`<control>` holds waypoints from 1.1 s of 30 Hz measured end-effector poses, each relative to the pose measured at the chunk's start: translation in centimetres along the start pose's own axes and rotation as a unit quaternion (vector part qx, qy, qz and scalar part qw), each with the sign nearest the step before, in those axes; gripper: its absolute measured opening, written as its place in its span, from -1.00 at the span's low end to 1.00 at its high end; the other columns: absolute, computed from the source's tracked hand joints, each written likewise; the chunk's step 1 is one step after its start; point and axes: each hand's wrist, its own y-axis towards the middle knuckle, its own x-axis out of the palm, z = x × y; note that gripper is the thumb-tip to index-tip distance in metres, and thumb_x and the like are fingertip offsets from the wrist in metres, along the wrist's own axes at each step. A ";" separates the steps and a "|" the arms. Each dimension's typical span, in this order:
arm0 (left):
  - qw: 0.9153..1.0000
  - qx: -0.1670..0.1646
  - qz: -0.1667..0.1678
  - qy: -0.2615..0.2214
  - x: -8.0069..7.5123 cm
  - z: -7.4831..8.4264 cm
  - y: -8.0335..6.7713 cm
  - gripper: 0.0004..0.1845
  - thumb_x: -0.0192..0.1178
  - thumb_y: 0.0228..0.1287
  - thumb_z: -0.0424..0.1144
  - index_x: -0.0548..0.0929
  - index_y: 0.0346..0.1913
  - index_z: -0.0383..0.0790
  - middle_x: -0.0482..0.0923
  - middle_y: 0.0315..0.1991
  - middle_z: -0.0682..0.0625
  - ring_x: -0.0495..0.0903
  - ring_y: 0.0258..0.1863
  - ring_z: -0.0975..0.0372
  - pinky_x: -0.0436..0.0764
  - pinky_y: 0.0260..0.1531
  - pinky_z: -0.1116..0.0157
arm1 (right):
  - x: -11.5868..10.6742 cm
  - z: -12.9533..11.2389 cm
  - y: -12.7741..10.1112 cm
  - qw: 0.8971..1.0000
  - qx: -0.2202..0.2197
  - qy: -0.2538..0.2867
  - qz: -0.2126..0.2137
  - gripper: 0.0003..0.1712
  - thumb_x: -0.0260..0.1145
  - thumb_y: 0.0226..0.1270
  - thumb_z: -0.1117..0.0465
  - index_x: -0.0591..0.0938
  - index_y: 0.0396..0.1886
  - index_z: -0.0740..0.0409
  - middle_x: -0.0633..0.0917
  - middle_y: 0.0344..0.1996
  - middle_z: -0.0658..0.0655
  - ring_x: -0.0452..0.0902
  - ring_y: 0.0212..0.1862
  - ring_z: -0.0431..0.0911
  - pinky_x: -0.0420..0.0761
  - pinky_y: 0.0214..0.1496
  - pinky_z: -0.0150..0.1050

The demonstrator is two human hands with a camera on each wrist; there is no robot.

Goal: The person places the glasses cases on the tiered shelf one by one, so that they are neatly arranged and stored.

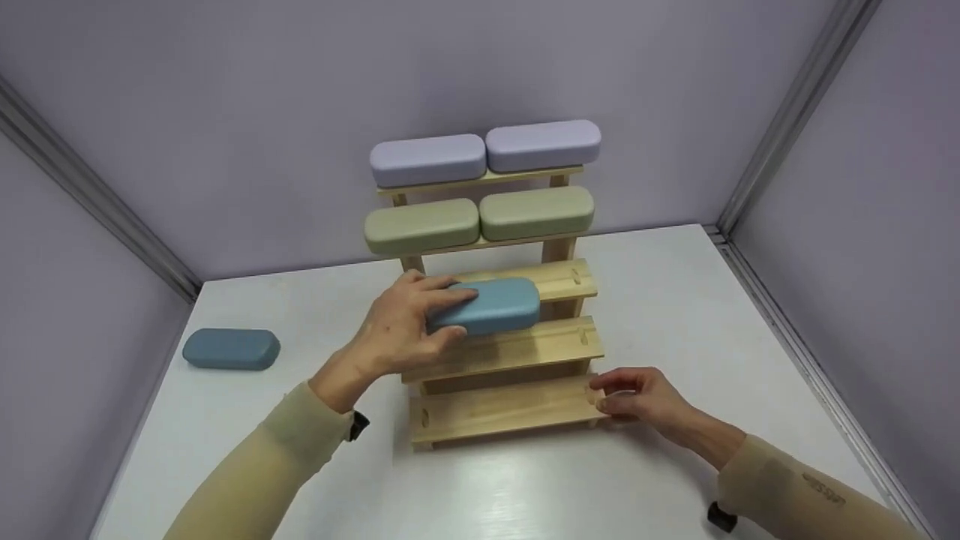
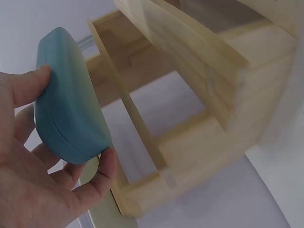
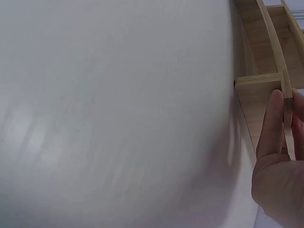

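White tabletop bears a wooden rack [image 1: 517, 349]; left hand [image 1: 397, 330] grips blue case [image 1: 495, 306], right hand [image 1: 637, 396] pinches its lowest shelf

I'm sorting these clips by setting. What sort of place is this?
Probably a staged recording booth, not a shop: plain lilac walls with metal corner rails enclose a white table, bare but for a stepped wooden rack and glasses cases; the left hand holds a blue case.

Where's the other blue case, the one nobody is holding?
In the head view, the loose blue case lies flat on the table at far left, apart from the wooden rack.
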 end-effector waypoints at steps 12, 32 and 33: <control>1.000 -0.009 -0.021 0.021 3.0 3.1 5.4 -0.45 0.47 0.40 -0.07 0.78 0.44 0.10 0.72 0.47 -0.12 0.68 0.35 -0.16 0.71 0.36 -0.17 | 0.0 0.2 0.0 1.000 -0.003 0.000 -0.007 -0.45 0.55 0.44 0.31 0.69 0.34 0.46 0.84 0.00 -0.19 0.76 -0.07 -0.28 0.89 -0.01 -0.28; 0.998 -0.043 -0.044 0.035 6.9 3.6 9.6 -0.42 0.45 0.51 -0.07 0.68 0.54 0.15 0.64 0.56 -0.05 0.66 0.30 -0.07 0.69 0.39 -0.09 | 0.0 0.4 0.1 1.000 -0.002 0.009 -0.004 -0.51 0.56 0.42 0.34 0.73 0.29 0.42 0.84 -0.03 -0.20 0.73 -0.12 -0.30 0.89 -0.05 -0.29; 0.997 -0.045 -0.044 0.035 7.0 3.6 9.7 -0.42 0.44 0.51 -0.07 0.68 0.54 0.15 0.63 0.57 -0.04 0.65 0.31 -0.07 0.68 0.40 -0.08 | 0.0 0.4 0.1 1.000 -0.001 0.011 -0.003 -0.51 0.56 0.42 0.34 0.73 0.29 0.41 0.84 -0.03 -0.20 0.74 -0.13 -0.30 0.89 -0.06 -0.29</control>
